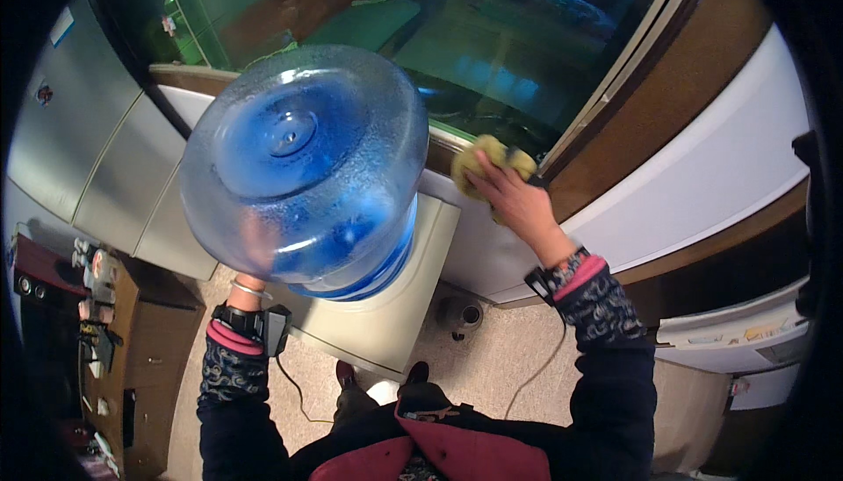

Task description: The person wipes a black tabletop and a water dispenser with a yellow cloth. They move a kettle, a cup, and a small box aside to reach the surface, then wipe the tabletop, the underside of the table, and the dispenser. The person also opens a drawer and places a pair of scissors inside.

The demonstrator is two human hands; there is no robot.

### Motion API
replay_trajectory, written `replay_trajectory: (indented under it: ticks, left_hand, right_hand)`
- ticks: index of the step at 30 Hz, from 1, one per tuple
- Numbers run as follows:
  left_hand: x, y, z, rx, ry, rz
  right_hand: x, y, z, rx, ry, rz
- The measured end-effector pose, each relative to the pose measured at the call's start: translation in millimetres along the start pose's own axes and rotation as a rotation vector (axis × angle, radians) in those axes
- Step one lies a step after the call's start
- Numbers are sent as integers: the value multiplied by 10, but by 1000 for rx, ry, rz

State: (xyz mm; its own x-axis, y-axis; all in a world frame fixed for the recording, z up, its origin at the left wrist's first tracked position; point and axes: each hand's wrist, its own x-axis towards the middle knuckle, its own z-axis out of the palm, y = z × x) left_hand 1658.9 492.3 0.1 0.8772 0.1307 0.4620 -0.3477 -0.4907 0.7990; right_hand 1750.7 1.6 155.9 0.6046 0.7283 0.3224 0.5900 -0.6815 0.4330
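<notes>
A large clear blue plastic water jug (303, 152) stands upside down on the cream top of a water dispenser (369, 329), right before me. Behind the jug's near left side is my left hand (257, 244); it is seen blurred through the plastic, so its fingers and whether they touch the jug are unclear. My right hand (514, 201) presses a yellow-green cloth (471, 162), bunched under the fingers, at the lower right corner of a window (500, 40). The cloth lies near the sill, to the right of the jug.
A silver refrigerator (118, 145) stands at the left, with a brown wooden cabinet (164, 336) nearer me. On the floor right of the dispenser is a dark round pot (454, 316). A white panel with brown trim (698, 171) runs along the right. Cables hang from both wrists.
</notes>
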Motion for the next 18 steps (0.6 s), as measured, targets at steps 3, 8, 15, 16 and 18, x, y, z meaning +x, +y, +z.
replay_trajectory:
  ticks: [3, 8, 15, 16, 18]
  left_hand:
    - [-12, 9, -134, 332, 41, 121]
    - [197, 500, -233, 75, -29, -144]
    - [471, 960, -21, 153, -8, -80]
    - [488, 1029, -1, 29, -10, -131]
    - [392, 1180, 74, -155, -8, -151]
  right_hand:
    - [647, -275, 282, -46, 215, -77]
    - [933, -332, 418, 208, 282, -209]
    - [125, -257, 105, 240, -3, -162]
    - [66, -291, 102, 364, -15, -68]
    - [55, -443, 138, 530, 31, 92]
